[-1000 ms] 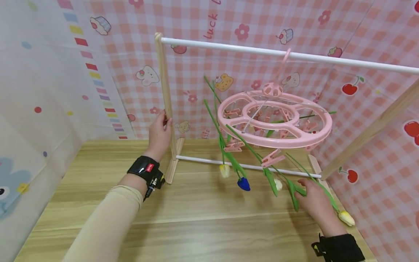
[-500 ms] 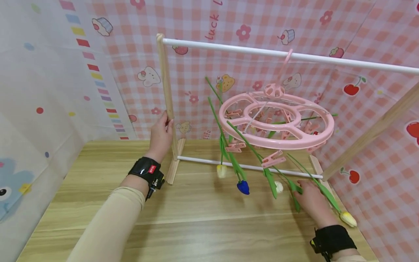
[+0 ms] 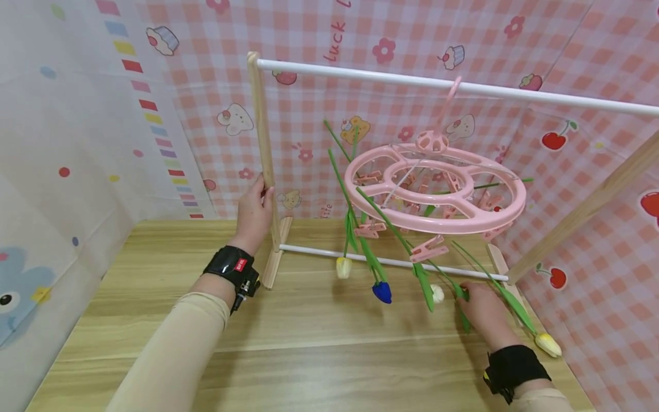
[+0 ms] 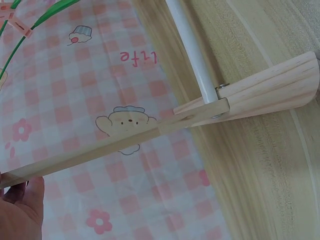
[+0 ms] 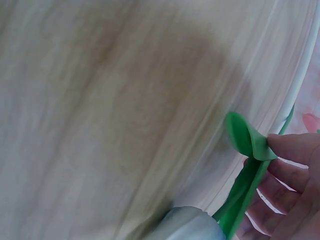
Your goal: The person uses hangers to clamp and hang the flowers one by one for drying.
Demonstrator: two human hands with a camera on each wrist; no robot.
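My left hand (image 3: 254,214) grips the wooden post (image 3: 265,143) of a drying rack, thumb and fingers around it; the left wrist view shows this post (image 4: 100,150) too. My right hand (image 3: 484,315) pinches the green leaf and stem of an artificial tulip (image 5: 250,170) between thumb and fingers. Near that hand in the right wrist view is a pale flower head (image 5: 192,225). A pink oval clip hanger (image 3: 437,223) hangs from the white top bar (image 3: 355,74). Blue (image 3: 382,292) and yellow-white (image 3: 343,268) tulips dangle head down from its clips. Some clips are hidden behind the ring.
A yellow tulip (image 3: 548,345) lies at the right, beyond my right hand, its stem running towards the lower white bar (image 3: 319,252). A white tulip (image 3: 437,294) is left of that hand. The wooden table (image 3: 288,355) meets checked cloth walls (image 3: 206,68).
My right hand has shifted slightly left and its fingers have closed in on the tulip's stem and leaf. The hanging yellow-white tulip has swung left. My left hand keeps hold of the post.
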